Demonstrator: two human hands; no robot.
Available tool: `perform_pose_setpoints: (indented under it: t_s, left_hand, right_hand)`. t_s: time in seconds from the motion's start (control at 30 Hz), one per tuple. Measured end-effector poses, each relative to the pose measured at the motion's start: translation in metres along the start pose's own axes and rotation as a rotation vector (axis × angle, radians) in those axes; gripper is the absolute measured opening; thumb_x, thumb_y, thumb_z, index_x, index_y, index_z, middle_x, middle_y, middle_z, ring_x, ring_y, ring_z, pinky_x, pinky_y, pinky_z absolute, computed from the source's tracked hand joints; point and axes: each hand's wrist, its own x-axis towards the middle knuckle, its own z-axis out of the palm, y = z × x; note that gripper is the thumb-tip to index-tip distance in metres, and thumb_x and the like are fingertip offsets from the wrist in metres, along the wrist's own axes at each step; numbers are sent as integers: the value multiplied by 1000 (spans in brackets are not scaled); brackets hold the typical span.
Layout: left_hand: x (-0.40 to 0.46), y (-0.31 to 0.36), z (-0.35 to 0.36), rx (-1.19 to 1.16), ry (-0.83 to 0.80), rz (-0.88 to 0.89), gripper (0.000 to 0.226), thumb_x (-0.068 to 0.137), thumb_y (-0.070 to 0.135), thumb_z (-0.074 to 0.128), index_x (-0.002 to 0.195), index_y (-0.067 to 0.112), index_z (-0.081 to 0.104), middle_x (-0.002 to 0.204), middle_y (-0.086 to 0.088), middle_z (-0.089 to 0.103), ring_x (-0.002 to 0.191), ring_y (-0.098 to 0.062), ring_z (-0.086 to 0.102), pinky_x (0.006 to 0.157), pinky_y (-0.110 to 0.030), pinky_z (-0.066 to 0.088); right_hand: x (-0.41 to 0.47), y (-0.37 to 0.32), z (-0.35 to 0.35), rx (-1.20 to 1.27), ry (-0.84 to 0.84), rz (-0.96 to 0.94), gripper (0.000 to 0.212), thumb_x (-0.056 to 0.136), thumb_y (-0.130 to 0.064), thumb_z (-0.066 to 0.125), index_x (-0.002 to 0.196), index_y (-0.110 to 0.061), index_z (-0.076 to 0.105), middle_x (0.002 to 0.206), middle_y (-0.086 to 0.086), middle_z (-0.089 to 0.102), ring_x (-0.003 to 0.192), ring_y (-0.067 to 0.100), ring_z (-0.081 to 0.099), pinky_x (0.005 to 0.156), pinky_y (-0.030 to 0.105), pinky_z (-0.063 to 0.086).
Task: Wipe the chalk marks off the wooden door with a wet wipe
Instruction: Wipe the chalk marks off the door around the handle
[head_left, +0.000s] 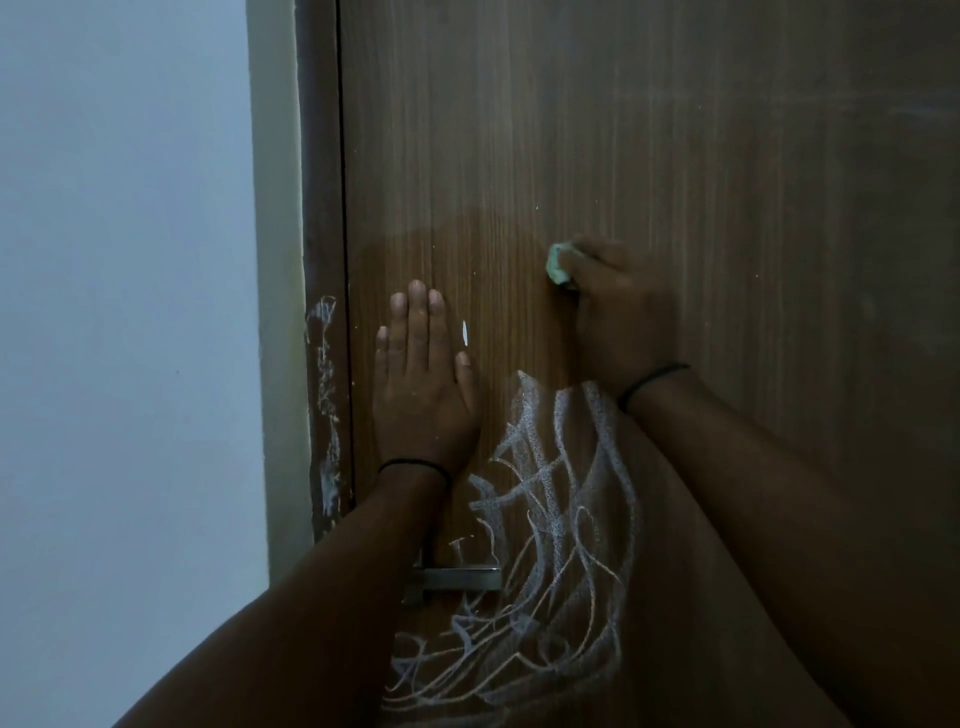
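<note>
Wet wipe: soft, light wad, bunched in right hand fingers above chalk marks; left hand flat, fingers together, bracing door.

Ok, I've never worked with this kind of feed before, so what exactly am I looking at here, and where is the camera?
There is no machine here: it is one picture from a camera worn on a person's head, looking forward and down at their own bare arms. The brown surface is a wooden door, upright in front of them. The left hand lies flat on it with straight fingers. The right hand grips a balled-up greenish wet wipe against the wood. White chalk scribbles cover the door below the hands, around a metal handle, and more chalk marks the frame on the left.
</note>
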Motion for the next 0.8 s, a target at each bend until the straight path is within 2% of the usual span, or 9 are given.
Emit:
perform_pose_setpoints:
  t_s: [0.1,0.2,0.4,0.5,0.6,0.7,0.8]
  left_hand:
    - [0,0,-1,-2,-16,-10,61,101,30,29,156,9,14,165,-10,10,153,-23,3,124,-42,9]
    - [1,0,-1,2,-24,-9,61,101,31,28,156,9,13,165,-10,8,153,-23,2,124,-42,9]
    - [1,0,0,2,-34,-12,62,101,30,32,156,9,14,165,-10,9,153,-22,2,124,-40,6]
    - [1,-1,-1,3,-35,-14,62,101,29,33,156,9,14,165,-10,8,153,-22,2,124,-41,6]
    - [1,-1,-2,3,-37,-7,61,101,29,34,156,8,15,165,-11,9,153,-23,3,124,-42,8]
    - [0,-1,-2,-2,-36,-10,61,101,29,33,156,8,16,165,-11,10,153,-23,3,124,-42,8]
    - [0,0,-3,-4,-34,-11,61,101,29,33,156,8,16,165,-11,11,153,-23,4,124,-41,7]
  right_hand:
    - [-1,-23,16,-8,-136,-88,42,102,-13,44,142,-1,47,151,19,42,143,33,34,119,46,28]
    - [-23,-20,18,-86,-243,-179,51,106,-23,34,153,-7,25,162,12,21,151,25,13,124,42,13]
    - [-6,-13,12,-129,-243,-69,55,106,-29,30,157,-15,14,165,9,10,152,24,6,124,40,8]
    - [16,-32,21,-117,-292,-124,57,106,-31,29,157,-16,10,165,7,5,153,23,2,124,39,5]
    - [24,-33,22,-194,-300,-178,56,106,-34,27,157,-18,12,165,5,9,152,21,6,124,40,6]
    - [11,-18,13,-193,-230,-21,55,105,-31,27,157,-16,14,164,9,13,152,23,10,124,43,8]
    - [-32,-11,8,-170,-217,125,56,106,-28,29,157,-16,9,165,9,7,153,22,3,125,41,3]
